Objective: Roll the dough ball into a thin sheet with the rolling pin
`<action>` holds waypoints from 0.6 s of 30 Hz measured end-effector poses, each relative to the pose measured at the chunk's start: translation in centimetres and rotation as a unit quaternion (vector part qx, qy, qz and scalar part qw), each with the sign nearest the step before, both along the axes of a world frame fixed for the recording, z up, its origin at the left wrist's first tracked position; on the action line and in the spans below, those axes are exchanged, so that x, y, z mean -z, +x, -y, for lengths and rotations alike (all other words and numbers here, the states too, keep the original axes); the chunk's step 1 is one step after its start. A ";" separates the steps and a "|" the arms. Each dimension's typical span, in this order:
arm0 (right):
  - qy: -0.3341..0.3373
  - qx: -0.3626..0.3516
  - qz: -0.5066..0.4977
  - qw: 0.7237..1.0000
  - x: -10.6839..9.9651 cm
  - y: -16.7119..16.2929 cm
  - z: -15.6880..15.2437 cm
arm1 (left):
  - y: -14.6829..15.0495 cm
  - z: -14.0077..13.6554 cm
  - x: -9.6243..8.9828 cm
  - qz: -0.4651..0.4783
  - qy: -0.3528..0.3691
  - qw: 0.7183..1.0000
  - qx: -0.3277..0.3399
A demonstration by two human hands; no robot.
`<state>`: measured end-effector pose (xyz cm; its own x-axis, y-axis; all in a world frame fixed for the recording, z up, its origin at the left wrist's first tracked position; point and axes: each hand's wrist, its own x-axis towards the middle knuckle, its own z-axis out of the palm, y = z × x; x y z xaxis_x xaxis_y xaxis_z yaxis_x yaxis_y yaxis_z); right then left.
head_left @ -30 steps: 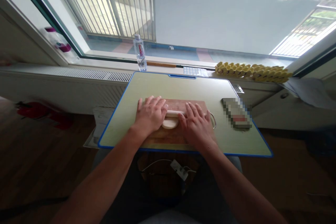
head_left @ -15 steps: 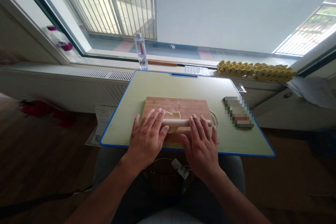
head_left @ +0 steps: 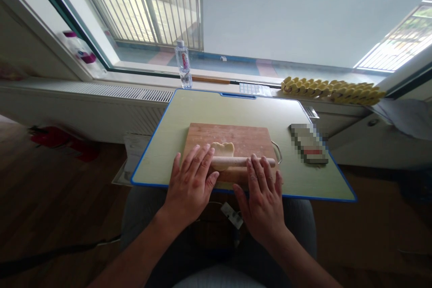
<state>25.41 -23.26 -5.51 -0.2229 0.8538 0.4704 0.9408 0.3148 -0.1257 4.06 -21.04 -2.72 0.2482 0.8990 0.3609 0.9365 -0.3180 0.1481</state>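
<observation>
A pale wooden rolling pin [head_left: 232, 162] lies crosswise over a flattened piece of dough [head_left: 223, 149] on a wooden cutting board [head_left: 236, 132]. My left hand [head_left: 191, 182] rests on the pin's left end with its fingers stretched out, hiding that end. On the right end lie the fingertips of my right hand [head_left: 265, 193], extended and slightly apart, with the thumb off to the side. The dough shows on both sides of the pin, its far edge wavy. Flour dusts the board.
The board lies on a pale green, blue-edged tabletop [head_left: 209, 105] over my lap. A blurred-out phone-like object [head_left: 308, 144] lies to the right. On the sill behind stand a water bottle [head_left: 184, 65] and yellow egg-carton-like trays [head_left: 330, 90].
Both hands have drawn the rolling pin slightly toward me over the dough. More of the dough's far part now shows. The view has shifted a little.
</observation>
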 end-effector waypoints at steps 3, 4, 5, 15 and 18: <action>-0.004 -0.001 0.006 1.000 0.2 0.1 0.3 | -0.1 0.3 0.2 -0.002 0.005 1.000 0.003; -0.005 -0.002 0.008 1.000 0.3 0.2 0.4 | -0.1 0.4 0.3 -0.003 0.005 1.000 0.004; -0.007 -0.003 0.010 1.000 0.3 0.2 0.5 | -0.1 0.5 0.4 -0.004 0.004 1.000 0.004; -0.014 0.007 0.025 1.000 0.4 -0.1 -0.1 | -0.1 -0.2 0.5 0.005 0.001 1.000 0.000; -0.016 0.008 0.026 0.999 0.3 -0.3 -0.8 | 0.0 -0.9 0.3 0.014 -0.005 1.000 0.000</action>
<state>25.16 -22.42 -5.81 -0.2332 0.8718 0.4308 0.9511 0.2967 -0.0855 4.01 -20.15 -3.02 0.2386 0.9022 0.3593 0.9319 -0.3168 0.1764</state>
